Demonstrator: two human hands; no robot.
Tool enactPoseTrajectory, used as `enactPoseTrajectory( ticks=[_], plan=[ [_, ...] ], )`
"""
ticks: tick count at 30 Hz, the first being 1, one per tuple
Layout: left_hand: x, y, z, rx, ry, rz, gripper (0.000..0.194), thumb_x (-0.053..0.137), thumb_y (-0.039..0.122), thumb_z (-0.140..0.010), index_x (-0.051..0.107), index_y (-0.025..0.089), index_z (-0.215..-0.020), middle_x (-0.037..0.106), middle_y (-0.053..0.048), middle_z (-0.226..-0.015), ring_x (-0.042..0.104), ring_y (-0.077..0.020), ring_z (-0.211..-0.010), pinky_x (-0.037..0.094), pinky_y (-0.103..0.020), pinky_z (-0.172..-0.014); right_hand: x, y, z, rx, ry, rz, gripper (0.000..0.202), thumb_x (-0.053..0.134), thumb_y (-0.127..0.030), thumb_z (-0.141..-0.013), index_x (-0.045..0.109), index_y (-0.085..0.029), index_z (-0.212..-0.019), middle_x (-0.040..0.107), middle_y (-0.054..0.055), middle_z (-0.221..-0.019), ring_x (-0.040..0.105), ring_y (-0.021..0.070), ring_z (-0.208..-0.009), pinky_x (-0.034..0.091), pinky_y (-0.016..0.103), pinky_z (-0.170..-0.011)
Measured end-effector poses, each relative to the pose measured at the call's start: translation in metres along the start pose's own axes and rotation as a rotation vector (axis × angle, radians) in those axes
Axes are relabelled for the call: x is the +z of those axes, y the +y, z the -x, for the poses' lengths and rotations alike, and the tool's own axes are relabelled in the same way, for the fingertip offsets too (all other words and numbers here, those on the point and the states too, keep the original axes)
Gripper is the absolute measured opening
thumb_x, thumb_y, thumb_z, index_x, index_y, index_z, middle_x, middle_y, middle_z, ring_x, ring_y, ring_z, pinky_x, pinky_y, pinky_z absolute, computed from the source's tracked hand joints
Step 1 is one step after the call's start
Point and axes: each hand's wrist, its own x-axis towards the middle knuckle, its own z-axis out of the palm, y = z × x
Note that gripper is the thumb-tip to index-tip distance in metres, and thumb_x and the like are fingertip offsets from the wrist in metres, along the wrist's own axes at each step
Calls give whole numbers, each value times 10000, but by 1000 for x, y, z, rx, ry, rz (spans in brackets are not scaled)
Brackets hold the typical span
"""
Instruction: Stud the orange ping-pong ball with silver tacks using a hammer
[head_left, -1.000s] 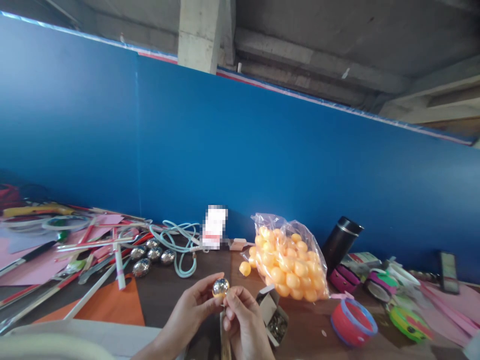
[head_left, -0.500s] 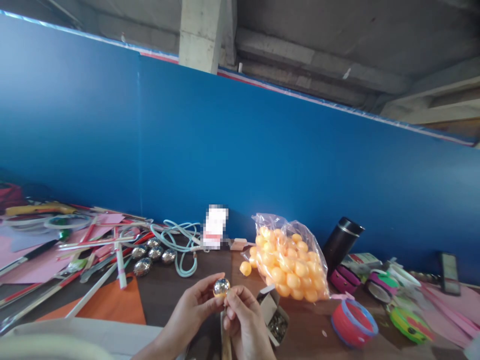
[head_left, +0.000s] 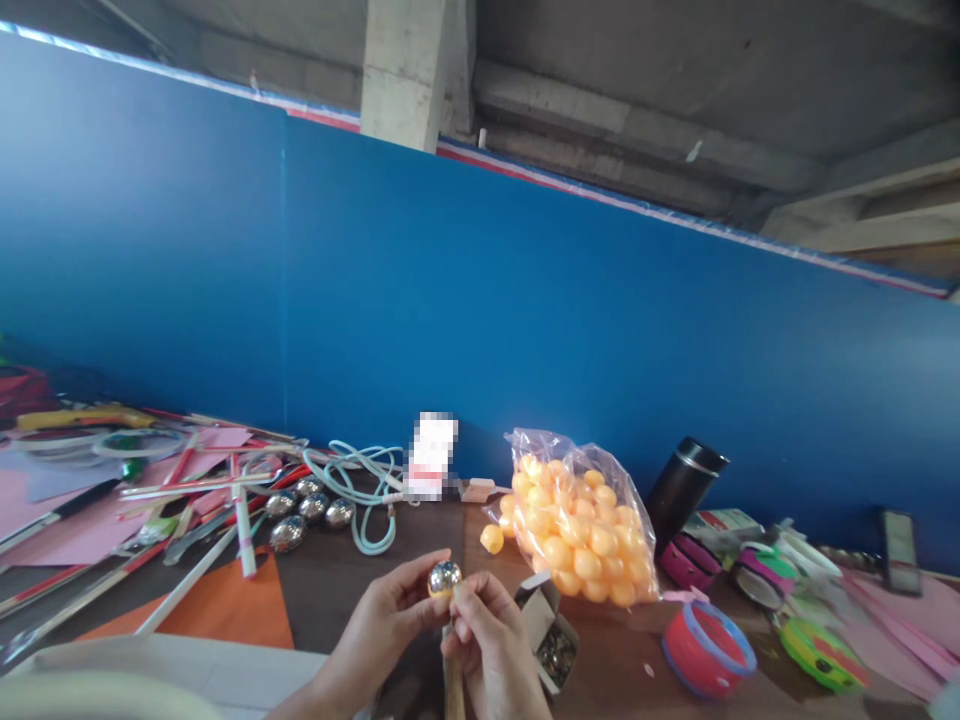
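Lettering on the pixelated panel [head_left: 432, 455], up at twelve o'clock from the shiny ball [head_left: 444, 577], was too blurred to read! And the grip? Just as it had been a second before: left hand [head_left: 390, 612] clamped on the ball by thumb and finger, right hand [head_left: 491, 640] pinched tight at its four-o'clock edge, fingertips hiding whatever lay between. The ball's silvery face met twelve, its yellowish underside six; below, a brown stick [head_left: 453, 685] ran lengthwise six to twelve.

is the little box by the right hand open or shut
Open: the box has its flap raised, and small shiny pieces show inside.
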Motion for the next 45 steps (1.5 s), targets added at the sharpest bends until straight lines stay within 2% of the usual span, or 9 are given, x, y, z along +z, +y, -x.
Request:
enactPoseTrajectory(
  ticks=[12, 15, 20, 24, 28, 36, 45],
  plan=[
    [-2, -3, -1, 4, 6, -38, 458, 763, 250, -614, 653, 192, -1055, 736, -45, -934, 642, -219, -867, 500, -262, -747, -1, -3, 3, 22, 26, 138, 269, 665, -338, -761, 493, -157, -661, 474, -64, -519, 458, 46, -429, 395, 175, -452],
    [-2, -2, -1, 2, 11, -65, 445, 763, 258, -613, 661, 188, -1040, 743, -40, -882, 647, -216, -832, 501, -256, -725, -2, -2, 3, 36, 32, 148, 269, 661, -340, -765, 494, -158, -660, 476, -61, -511, 460, 47, -430, 402, 177, -454],
    [-2, 1, 1, 25, 3, -115, 426, 744, 272, -639, 657, 193, -1049, 733, -48, -940, 636, -224, -871, 489, -257, -750, -1, 2, 2, 1, 36, 106, 278, 675, -343, -751, 503, -153, -645, 478, -54, -522, 430, 44, -434, 415, 181, -451],
    [-2, 2, 1, 14, -13, -65, 423, 738, 265, -650, 648, 197, -1057, 731, -43, -922, 633, -210, -861, 482, -254, -752, 0, 3, 3, -14, 24, 67, 276, 670, -343, -759, 502, -158, -645, 469, -56, -514, 415, 37, -424, 401, 166, -438],
    [-1, 1, 1, -10, -39, 16, 421, 729, 252, -667, 636, 192, -1073, 723, -48, -925, 624, -200, -879, 467, -258, -779, 1, 1, 3, -22, 4, -8, 207, 658, -310, -779, 500, -185, -730, 497, -52, -568, 429, 42, -442, 376, 144, -415],
    [-1, -3, -1, -72, -83, 170, 447, 730, 244, -667, 617, 177, -1095, 706, -82, -959, 631, -207, -822, 499, -309, -732, 0, 0, 3, -25, -16, -49, 225, 634, -340, -796, 486, -179, -746, 503, -43, -617, 403, 38, -462, 428, 167, -434],
    [0, -1, 1, -33, -104, 138, 432, 714, 241, -684, 616, 169, -1098, 709, -78, -934, 636, -208, -794, 511, -326, -711, 4, -2, 3, -47, 41, 106, 292, 681, -357, -752, 451, -182, -790, 512, -62, -580, 345, 28, -425, 456, 183, -408]
  ],
)
